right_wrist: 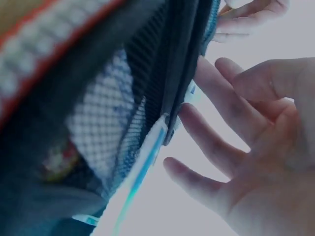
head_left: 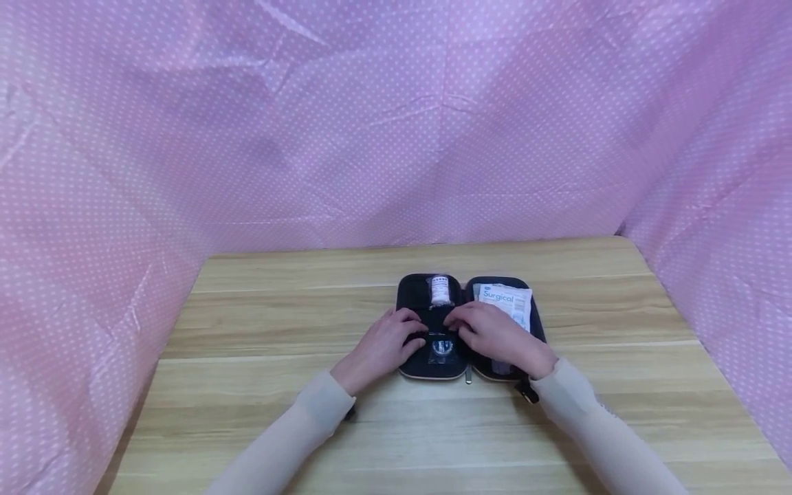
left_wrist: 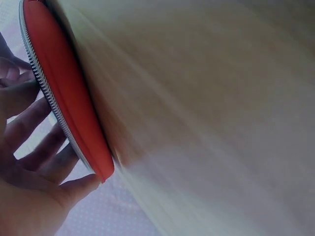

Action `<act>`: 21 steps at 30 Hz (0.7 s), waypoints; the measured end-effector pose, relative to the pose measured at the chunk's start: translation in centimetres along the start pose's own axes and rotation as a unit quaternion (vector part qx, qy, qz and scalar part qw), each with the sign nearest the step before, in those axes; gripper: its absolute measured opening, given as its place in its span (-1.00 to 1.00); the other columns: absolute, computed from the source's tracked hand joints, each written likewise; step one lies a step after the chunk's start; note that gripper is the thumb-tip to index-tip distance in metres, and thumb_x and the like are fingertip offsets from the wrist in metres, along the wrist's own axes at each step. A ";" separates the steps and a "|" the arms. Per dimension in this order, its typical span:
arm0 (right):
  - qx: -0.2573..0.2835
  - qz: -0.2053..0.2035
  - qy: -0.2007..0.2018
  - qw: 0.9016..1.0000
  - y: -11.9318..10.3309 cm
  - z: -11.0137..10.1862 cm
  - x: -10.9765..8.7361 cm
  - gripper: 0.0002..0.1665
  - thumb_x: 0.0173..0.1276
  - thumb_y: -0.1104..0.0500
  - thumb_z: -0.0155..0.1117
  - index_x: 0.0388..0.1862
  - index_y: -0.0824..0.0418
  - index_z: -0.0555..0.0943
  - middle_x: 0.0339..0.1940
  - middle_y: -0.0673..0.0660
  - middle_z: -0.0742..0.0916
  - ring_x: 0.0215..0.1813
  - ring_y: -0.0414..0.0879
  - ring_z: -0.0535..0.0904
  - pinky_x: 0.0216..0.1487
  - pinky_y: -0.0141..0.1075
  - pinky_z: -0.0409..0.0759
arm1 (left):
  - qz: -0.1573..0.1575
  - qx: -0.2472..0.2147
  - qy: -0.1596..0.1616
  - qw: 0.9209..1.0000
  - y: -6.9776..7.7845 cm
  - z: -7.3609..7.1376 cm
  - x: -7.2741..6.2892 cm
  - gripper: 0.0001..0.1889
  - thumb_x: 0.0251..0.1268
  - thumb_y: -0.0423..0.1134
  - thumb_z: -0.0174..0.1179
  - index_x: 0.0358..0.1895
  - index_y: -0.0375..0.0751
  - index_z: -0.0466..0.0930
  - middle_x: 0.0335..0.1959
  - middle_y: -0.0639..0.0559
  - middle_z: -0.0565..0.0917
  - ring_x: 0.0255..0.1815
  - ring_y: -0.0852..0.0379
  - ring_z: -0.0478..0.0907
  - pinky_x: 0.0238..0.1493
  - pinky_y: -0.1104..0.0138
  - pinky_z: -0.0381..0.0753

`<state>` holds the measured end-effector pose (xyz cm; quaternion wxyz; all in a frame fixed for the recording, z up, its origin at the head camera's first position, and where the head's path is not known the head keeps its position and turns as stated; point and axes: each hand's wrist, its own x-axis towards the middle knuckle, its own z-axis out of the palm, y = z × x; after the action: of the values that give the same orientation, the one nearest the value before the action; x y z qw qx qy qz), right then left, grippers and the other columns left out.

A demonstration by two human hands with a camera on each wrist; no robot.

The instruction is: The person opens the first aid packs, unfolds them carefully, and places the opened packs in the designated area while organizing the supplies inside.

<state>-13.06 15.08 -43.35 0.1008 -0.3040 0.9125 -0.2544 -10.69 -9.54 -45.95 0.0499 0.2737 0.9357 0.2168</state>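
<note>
A small zippered case [head_left: 433, 373] lies unfolded on the table, black inside, with a red shell [left_wrist: 69, 93] in the left wrist view. Its left half bears a wrapped white roll [head_left: 440, 290] at the back and a clear packet [head_left: 441, 348] with a ring-shaped item at the front. My left hand [head_left: 385, 342] reaches over that half's left rim, fingers bent and spread. From the right, my right hand [head_left: 495, 333] reaches across to the middle of the left half, fingers loosely bent. Neither hand visibly grips anything. Under the right hand, a white packet marked "Surgical" [head_left: 504, 297] is partly hidden.
The wood-grain table [head_left: 266, 309] extends around the case. Pink dotted cloth [head_left: 396, 137] hangs behind and on both sides. A mesh pocket [right_wrist: 103, 103] with whitish contents shows in the right wrist view. A zipper pull [head_left: 468, 375] hangs at the case's front edge.
</note>
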 end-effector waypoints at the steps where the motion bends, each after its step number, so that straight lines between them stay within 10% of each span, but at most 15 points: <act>1: 0.001 0.003 0.010 1.000 0.0 -0.1 0.0 -0.73 0.50 0.31 0.16 0.05 0.21 0.74 -0.08 0.04 0.79 0.04 -0.07 0.68 0.20 0.01 0.63 | 0.000 -0.002 0.000 1.000 0.0 -0.1 -0.1 -0.66 0.54 -0.07 0.24 0.20 -0.14 0.72 0.21 -0.06 0.61 0.27 -0.03 0.54 0.49 -0.06 0.33; 10: 0.036 0.028 0.097 0.994 -0.2 -1.5 0.1 -0.60 0.60 0.13 0.20 0.30 0.23 0.63 0.23 0.22 0.72 0.16 0.06 0.65 0.30 0.11 0.56 | -0.022 -0.005 0.024 0.999 -0.8 -1.4 -1.3 -0.43 0.49 0.09 0.25 0.40 -0.14 0.54 0.54 -0.11 0.39 0.61 -0.18 0.18 0.54 -0.26 0.09; 21: 0.030 0.046 0.074 0.996 -0.3 -2.2 1.9 -0.38 0.63 0.03 0.17 0.54 0.25 0.40 0.57 0.35 0.40 0.46 0.26 0.45 0.45 0.19 0.39 | -0.046 -0.006 -0.016 0.999 -2.4 -1.6 -2.4 -0.35 0.50 0.15 0.20 0.49 -0.12 0.46 0.68 -0.06 0.12 0.65 -0.26 0.05 0.52 -0.28 0.13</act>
<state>-15.16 14.57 -41.38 0.0534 -0.2392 0.9224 -0.2985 -10.15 -13.23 -45.56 0.0765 0.2336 0.9452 0.2150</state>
